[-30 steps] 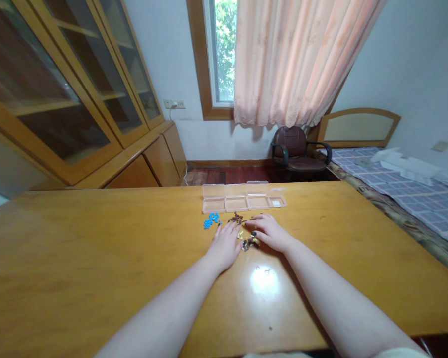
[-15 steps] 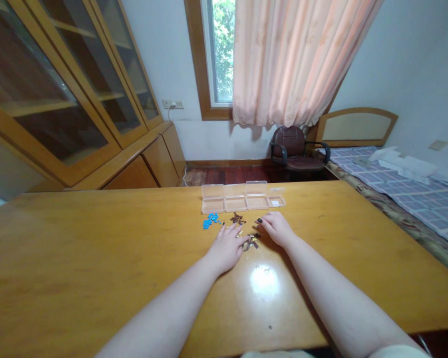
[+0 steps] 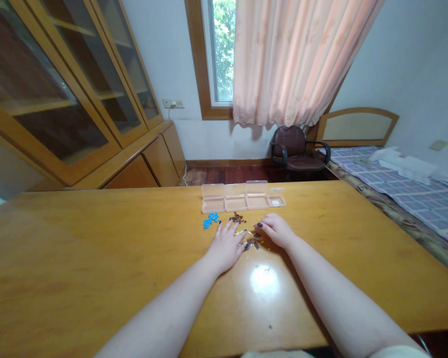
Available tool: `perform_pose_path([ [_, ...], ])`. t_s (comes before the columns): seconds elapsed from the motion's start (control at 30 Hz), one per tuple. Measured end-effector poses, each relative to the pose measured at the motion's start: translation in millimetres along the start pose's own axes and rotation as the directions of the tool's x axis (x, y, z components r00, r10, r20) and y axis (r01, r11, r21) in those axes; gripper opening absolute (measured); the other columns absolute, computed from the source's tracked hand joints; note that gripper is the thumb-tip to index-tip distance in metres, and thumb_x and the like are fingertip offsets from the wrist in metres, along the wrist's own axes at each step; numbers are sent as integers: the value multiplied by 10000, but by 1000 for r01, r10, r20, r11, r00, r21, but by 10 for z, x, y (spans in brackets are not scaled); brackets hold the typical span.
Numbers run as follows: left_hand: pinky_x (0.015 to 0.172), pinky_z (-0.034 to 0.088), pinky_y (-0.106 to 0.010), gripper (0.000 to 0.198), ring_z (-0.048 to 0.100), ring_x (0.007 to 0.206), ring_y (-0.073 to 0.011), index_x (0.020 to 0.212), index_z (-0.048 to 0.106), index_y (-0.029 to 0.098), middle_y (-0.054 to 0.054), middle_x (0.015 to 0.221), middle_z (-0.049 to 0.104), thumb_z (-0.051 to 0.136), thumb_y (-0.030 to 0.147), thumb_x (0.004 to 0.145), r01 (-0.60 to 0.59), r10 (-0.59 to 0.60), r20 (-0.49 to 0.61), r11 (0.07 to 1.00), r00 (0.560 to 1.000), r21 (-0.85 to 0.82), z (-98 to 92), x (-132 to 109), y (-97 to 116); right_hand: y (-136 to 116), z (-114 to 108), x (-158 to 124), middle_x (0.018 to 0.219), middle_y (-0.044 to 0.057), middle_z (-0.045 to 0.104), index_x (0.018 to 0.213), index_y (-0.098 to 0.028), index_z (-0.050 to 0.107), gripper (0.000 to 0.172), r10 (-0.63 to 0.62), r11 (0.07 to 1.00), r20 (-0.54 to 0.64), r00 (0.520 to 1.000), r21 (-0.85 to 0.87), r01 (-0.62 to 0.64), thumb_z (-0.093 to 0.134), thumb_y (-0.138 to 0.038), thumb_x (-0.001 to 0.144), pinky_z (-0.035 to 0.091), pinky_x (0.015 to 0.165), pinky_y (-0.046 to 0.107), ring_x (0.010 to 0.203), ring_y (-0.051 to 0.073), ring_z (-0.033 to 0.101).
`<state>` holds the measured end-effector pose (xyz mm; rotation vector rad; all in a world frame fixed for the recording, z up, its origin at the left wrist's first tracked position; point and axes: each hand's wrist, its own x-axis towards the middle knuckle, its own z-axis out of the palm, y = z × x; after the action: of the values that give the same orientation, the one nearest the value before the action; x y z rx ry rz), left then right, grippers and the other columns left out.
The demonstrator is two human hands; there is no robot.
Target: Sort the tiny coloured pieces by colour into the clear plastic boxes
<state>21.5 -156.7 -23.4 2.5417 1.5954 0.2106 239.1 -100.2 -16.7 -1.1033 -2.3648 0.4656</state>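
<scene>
Left grip (image 3: 226,247) has its fingers spread apart, thumb at a loose pile of tiny dark-brown, yellow and pale pieces (image 3: 254,243) on the glossy yellow-brown wooden surface (image 3: 97,258); right grip (image 3: 278,230) curls beside that pile, whether pinching a piece I cannot tell.

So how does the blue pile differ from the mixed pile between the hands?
Colour: the blue pile is all blue, while the mixed pile shows yellow, brown and dark pieces. Place: the blue pile lies ahead and left of the left hand, near the box; the mixed pile sits between that hand and the right hand, closer to the person. Both are small loose pieces lying on the table.
</scene>
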Motion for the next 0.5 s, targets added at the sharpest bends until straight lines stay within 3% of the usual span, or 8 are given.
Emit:
perform_pose_path([
  [0.13,1106,147,-509,463,263,1340,-282,1306,465,263,-86,1435,367,396,448,886,0,0,-18,1000,1000,13,-5,-3,10,-25,-13,-4,627,46,615,747,-187,689,479,-64,997,78,995,47,61,321,-427,938,370,668,290,637,165,516],
  [0.27,1098,168,-518,511,259,1343,-290,1349,407,265,-90,1448,347,400,463,879,-20,20,20,1000,1000,-1,-31,-9,32,-35,-20,3,621,49,607,710,-173,677,498,-47,998,29,998,36,46,306,-410,944,367,659,287,632,161,510],
  [0.37,1105,158,-508,487,262,1342,-281,1328,441,246,-87,1443,357,420,424,875,8,-8,7,1000,1000,6,-58,-9,33,-29,-13,6,623,51,599,690,-170,664,495,-17,1000,-19,1000,19,17,307,-400,943,362,651,285,637,162,504],
  [0.5,1113,124,-508,421,258,1341,-278,1249,531,267,-70,1437,369,396,432,885,17,-17,-30,1000,999,-6,-58,1,10,-21,17,8,633,49,602,699,-177,665,482,-22,1000,1,1000,1,22,309,-389,945,365,673,292,659,168,507],
])
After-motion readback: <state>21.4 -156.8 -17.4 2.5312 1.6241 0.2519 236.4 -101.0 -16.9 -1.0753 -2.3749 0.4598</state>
